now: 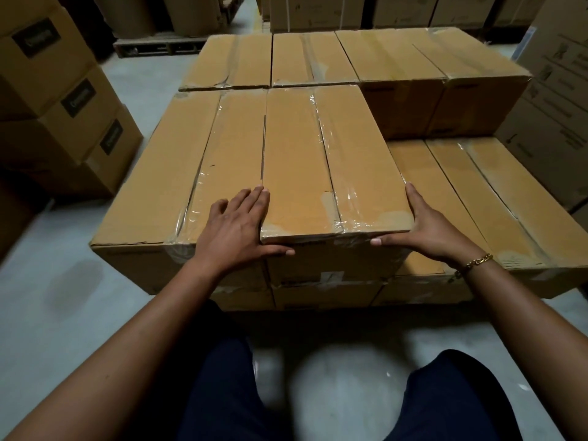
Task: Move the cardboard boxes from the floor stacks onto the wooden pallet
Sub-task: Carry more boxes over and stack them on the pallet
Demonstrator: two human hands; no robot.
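A long taped cardboard box [321, 160] lies on top of the stack in front of me, in the upper layer. My left hand [237, 227] lies with straight fingers along its left near corner, the thumb pressed on its front face. My right hand [426, 227] presses flat against its right side, thumb on the front face. A matching box [178, 173] sits flush to its left. Lower boxes [471, 198] lie to the right, and more boxes [318, 58] fill the far row. The pallet under the stack is hidden.
Labelled cartons [63, 100] are stacked at the left. Printed cartons [560, 90] stand at the right. Another wooden pallet [159, 46] with brown rolls is at the back left. Grey concrete floor [63, 297] surrounds the stack; my legs are below.
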